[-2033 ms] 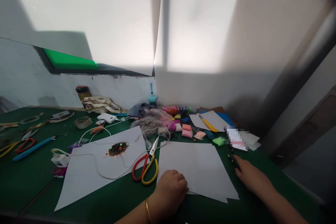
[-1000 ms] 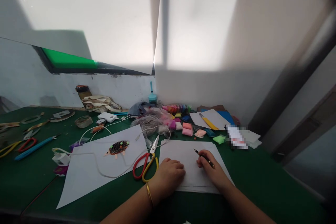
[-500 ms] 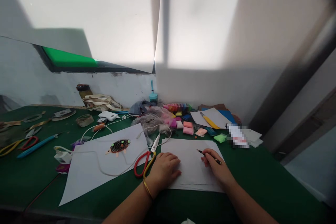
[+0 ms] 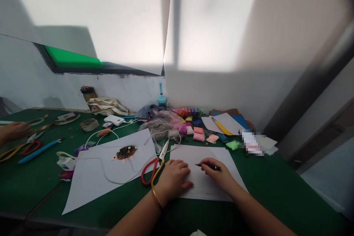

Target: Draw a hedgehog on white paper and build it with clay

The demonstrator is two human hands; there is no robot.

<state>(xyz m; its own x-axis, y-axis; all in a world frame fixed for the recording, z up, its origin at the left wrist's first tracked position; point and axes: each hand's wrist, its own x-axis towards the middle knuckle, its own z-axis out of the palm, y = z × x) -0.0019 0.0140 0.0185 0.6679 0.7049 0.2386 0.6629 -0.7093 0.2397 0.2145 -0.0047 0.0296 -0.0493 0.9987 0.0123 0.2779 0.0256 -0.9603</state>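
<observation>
My right hand (image 4: 218,176) is closed round a dark pen (image 4: 208,166), its tip pointing left over a stack of white paper (image 4: 204,158) on the green table. My left hand (image 4: 173,177) lies palm down on the paper's left edge with the fingers loosely curled, a gold bangle on its wrist. Just left of that hand lie red-and-yellow scissors (image 4: 153,166).
A larger white sheet (image 4: 91,180) with a small dark clay figure (image 4: 125,152) and a white cable lies to the left. Coloured clay pieces (image 4: 197,133), a plastic bag, a yellow knife (image 4: 220,127) and tools crowd the back. Another person's hand (image 4: 13,131) rests at the far left.
My right hand picked up the pen from the table at the right and brought it onto the paper, then shifted left. Another person's hand has appeared at the far left.
</observation>
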